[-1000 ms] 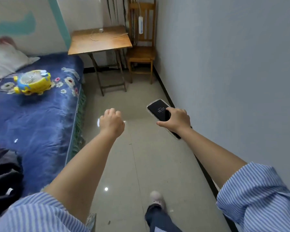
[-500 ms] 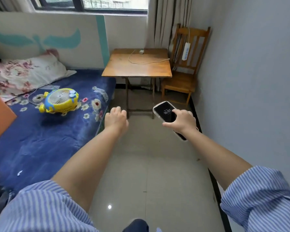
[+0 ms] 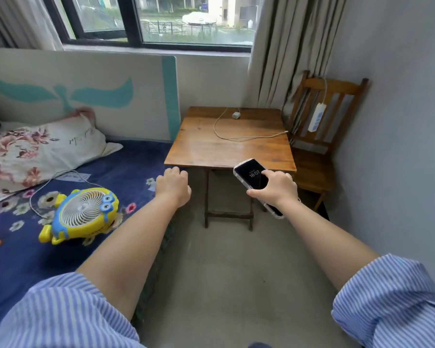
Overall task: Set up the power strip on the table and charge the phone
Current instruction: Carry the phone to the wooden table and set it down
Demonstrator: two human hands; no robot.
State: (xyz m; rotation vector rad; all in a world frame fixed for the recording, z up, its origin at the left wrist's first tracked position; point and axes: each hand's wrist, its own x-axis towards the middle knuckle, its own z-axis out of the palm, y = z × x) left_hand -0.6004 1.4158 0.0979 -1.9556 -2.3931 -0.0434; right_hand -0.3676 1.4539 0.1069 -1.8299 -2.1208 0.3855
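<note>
You see soft daylight entering through the window (image 3: 146,21), with a pale sheen on the table (image 3: 219,151). Edges bow from wide-angle distortion; focus stays fairly sharp.

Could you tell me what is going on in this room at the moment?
A person in a striped shirt faces a small wooden table, holding a phone with a lit screen in the right hand. The left hand is loosely closed and holds nothing visible. A charger with cable lies on the table, while the power strip hangs on the chair beside it, so nothing is set up yet.
</note>
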